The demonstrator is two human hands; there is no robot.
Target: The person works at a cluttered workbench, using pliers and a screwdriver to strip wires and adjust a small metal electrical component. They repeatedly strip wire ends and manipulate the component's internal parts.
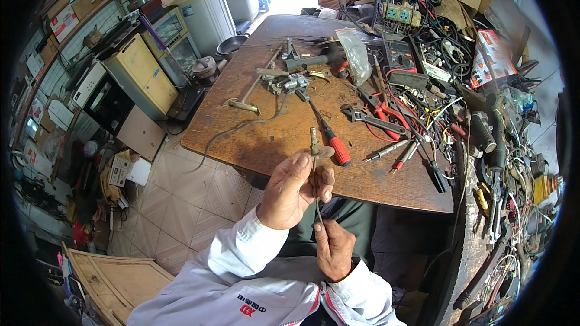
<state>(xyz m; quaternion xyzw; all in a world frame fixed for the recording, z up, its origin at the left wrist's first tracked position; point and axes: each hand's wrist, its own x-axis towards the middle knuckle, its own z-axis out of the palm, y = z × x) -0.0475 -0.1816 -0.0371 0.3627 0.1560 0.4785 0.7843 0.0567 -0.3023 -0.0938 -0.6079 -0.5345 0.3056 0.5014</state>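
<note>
White jacket (199,297) of the person occupies the lower centre of the frame, sleeves directed upward. Wooden table (374,185) extends from the centre to the top of the frame. Yellowish cabinet (140,75) stands at the upper left. Left hand (287,188), at the centre, is closed in a fingertip pinch on a brass-coloured metal piece, which projects upward over the table's near edge. Right hand (334,251), just below and to the right, pinches the lower part of a thin strand. Red-handled screwdriver (338,148) lies right of centre, near the raised metal piece; adjustable wrench (376,119) lies further right. Metal assembly (289,83) rests at the upper centre. Thin strand (319,208) spans the gap between both hands. Brass-coloured metal piece (314,139) stands nearly upright above the left fingertips.
</note>
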